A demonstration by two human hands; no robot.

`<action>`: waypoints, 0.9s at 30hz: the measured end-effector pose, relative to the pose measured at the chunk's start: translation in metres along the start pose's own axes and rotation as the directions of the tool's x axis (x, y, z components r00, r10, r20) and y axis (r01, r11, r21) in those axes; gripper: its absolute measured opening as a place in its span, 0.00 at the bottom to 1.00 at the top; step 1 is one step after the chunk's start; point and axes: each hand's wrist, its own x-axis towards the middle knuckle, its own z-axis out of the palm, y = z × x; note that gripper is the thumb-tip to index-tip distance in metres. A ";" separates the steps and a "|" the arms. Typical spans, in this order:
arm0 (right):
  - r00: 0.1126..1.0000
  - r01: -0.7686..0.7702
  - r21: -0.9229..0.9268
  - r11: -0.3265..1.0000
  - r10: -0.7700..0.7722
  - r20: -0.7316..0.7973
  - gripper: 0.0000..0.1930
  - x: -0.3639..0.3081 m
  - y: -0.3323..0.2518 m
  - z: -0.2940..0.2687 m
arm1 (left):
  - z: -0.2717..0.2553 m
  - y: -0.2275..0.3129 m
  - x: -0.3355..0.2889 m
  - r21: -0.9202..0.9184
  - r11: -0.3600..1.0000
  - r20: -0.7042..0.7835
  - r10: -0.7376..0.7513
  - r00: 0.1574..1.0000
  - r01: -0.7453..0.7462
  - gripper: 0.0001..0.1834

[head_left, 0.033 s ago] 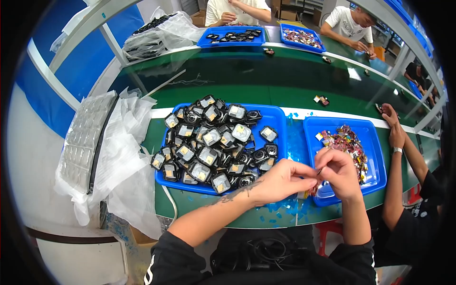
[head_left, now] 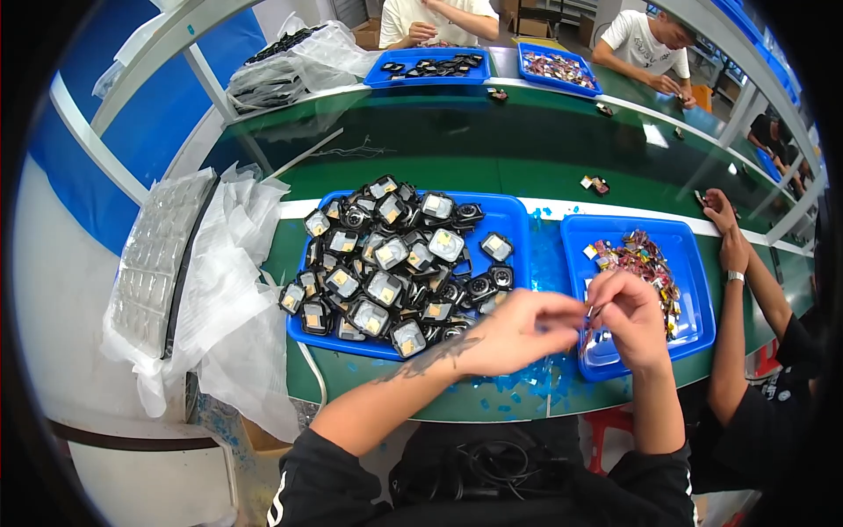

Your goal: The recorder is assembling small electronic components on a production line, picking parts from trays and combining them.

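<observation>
One tiny piece (head_left: 591, 311) was pinched in the right hand (head_left: 627, 318), with the finger and thumb closed on it. It was up over the near left part of a blue tray (head_left: 695, 327), and it was too small to tell what it was. The left hand (head_left: 516, 330) was just beside it. Its thumb and fingers were spread apart and blurry, and I could not tell if a fingertip touched the piece.

In that tray lay a heap of little parts (head_left: 647, 270), red, yellow, white and silver. To the left, a bigger blue tray (head_left: 512, 218) held a tall pile of black square cases (head_left: 384, 287), many with a shiny face and a tan patch. Both trays sat on a green table (head_left: 571, 401), with bits of blue scrap (head_left: 505, 385) near the hands. White wrap (head_left: 250, 338) hung at the left.
</observation>
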 end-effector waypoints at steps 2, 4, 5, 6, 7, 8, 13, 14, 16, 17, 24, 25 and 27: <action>0.987 0.088 0.028 0.996 -0.084 -0.134 0.08 -0.010 -0.001 -0.006 | -0.027 0.005 0.008 0.700 0.705 -0.222 0.366 0.904 -0.113 0.09; 0.955 0.198 0.029 0.980 -0.187 -0.231 0.11 -0.028 -0.001 -0.009 | -0.062 0.015 0.010 0.935 0.340 -0.275 0.532 0.801 0.096 0.10; 0.953 0.200 0.033 0.979 -0.187 -0.240 0.11 -0.036 -0.001 -0.009 | -0.071 0.019 0.008 0.943 0.268 -0.312 0.511 0.801 0.196 0.10; 0.957 0.176 0.039 0.984 -0.161 -0.242 0.11 -0.043 0.001 -0.009 | -0.074 0.019 0.005 0.944 0.261 -0.312 0.509 0.802 0.202 0.10; 0.960 0.151 0.044 0.988 -0.136 -0.247 0.12 -0.049 0.003 -0.008 | -0.077 0.015 0.004 0.956 0.125 -0.294 0.418 0.860 0.266 0.12; 0.963 0.118 0.081 0.990 -0.095 -0.251 0.13 -0.055 0.005 -0.005 | -0.079 0.011 0.005 0.951 -0.020 -0.287 0.318 0.904 0.309 0.13; 0.969 0.090 0.170 0.981 -0.046 -0.244 0.13 -0.080 0.017 -0.004 | -0.077 -0.005 0.004 0.952 0.077 -0.303 0.373 0.877 0.296 0.09; 0.968 0.095 0.169 0.981 -0.051 -0.246 0.13 -0.085 0.019 -0.004 | -0.077 -0.006 0.003 0.950 0.060 -0.306 0.377 0.874 0.307 0.08; 0.967 0.094 0.203 0.975 -0.040 -0.252 0.13 -0.092 0.022 -0.007 | -0.077 -0.008 0.004 0.949 0.036 -0.303 0.378 0.875 0.313 0.07; 0.967 0.093 0.228 0.969 -0.034 -0.253 0.13 -0.095 0.024 -0.008 | -0.078 -0.010 0.003 0.954 0.008 -0.276 0.402 0.873 0.299 0.06; 0.966 0.092 0.327 0.941 -0.004 -0.260 0.11 -0.110 0.032 -0.009 | -0.072 0.003 0.019 0.969 0.021 -0.235 0.366 0.901 0.244 0.05; 0.965 0.062 0.331 0.942 0.028 -0.262 0.10 -0.112 0.034 -0.009 | -0.069 0.003 0.026 0.977 0.069 -0.212 0.367 0.906 0.201 0.05; 0.967 0.034 0.341 0.939 0.056 -0.250 0.09 -0.113 0.031 -0.009 | -0.065 0.008 0.037 0.992 0.108 0.020 0.343 0.939 -0.060 0.15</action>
